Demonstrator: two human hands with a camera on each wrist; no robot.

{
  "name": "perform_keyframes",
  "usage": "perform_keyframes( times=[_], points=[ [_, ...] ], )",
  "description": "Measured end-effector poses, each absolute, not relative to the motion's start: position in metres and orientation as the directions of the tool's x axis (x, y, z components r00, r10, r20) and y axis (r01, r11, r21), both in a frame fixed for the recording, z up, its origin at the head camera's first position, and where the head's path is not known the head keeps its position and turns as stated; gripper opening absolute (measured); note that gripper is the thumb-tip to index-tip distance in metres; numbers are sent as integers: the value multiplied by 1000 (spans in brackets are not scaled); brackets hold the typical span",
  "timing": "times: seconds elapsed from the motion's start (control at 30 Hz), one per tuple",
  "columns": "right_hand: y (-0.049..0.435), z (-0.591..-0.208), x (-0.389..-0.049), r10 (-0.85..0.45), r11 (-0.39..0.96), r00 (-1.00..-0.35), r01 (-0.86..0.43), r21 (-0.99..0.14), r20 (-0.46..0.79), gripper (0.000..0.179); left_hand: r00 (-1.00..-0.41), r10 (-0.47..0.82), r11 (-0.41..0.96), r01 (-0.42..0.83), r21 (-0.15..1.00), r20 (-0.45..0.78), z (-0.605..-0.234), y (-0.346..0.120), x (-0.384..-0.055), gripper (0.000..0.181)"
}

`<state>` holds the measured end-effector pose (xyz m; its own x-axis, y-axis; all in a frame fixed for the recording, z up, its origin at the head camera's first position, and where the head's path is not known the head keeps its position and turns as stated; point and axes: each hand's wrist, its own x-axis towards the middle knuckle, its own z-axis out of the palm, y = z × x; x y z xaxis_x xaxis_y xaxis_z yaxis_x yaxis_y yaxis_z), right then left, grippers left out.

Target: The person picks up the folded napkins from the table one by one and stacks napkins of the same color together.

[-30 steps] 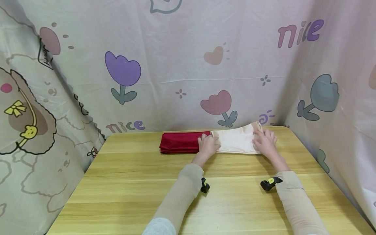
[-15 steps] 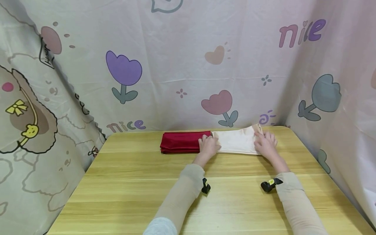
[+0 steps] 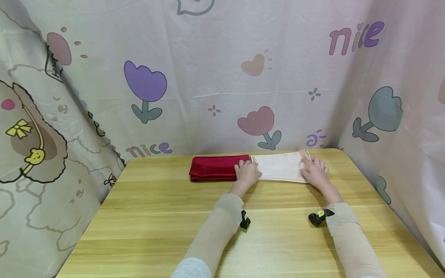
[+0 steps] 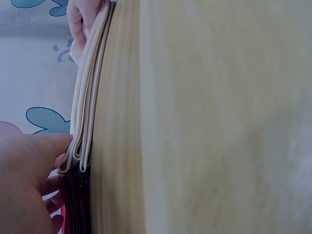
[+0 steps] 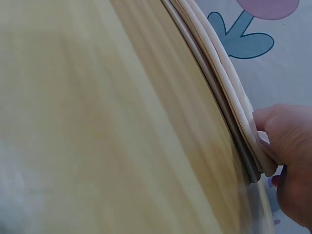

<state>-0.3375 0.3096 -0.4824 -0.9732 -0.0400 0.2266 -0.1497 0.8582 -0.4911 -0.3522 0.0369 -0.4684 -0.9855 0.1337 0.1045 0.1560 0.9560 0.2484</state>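
Near the back edge of the wooden table, a folded cream cloth [image 3: 279, 166] lies end to end with a folded red cloth [image 3: 213, 168]. My left hand [image 3: 247, 172] is at the join, its thumb on the top layer of the cream cloth and its fingers curled down by the folded end. At the opposite end, my right hand [image 3: 314, 172] pinches the cream cloth, with the thumb on top. A corner there stands slightly raised behind the fingers. In the left wrist view, the stacked layers of the cream cloth [image 4: 84, 112] show edge-on.
A printed curtain [image 3: 205, 77] hangs right behind the table [image 3: 153, 220] and along both sides. Each sleeve cuff carries a small black wrist camera, a left one [image 3: 245, 221] and a right one [image 3: 317, 218]. Bare wood stretches in front of the cloths.
The right end of the cream cloth has come down lower and flatter under my right hand. My left hand has stayed nearly still, and the red cloth has not moved.
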Motion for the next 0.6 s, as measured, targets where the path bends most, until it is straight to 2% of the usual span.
perform_keyframes(
  times=[0.27, 0.6],
  points=[
    [313, -481, -338, -34, 863, -986, -111, -494, 163, 56, -986, 132, 958, 153, 243, 99, -469, 38, -353, 41],
    [321, -481, -333, -16, 866, -990, -84, -493, 140, 58, -979, 119, 954, 160, 254, 168, -467, 37, -345, 32]
  ],
)
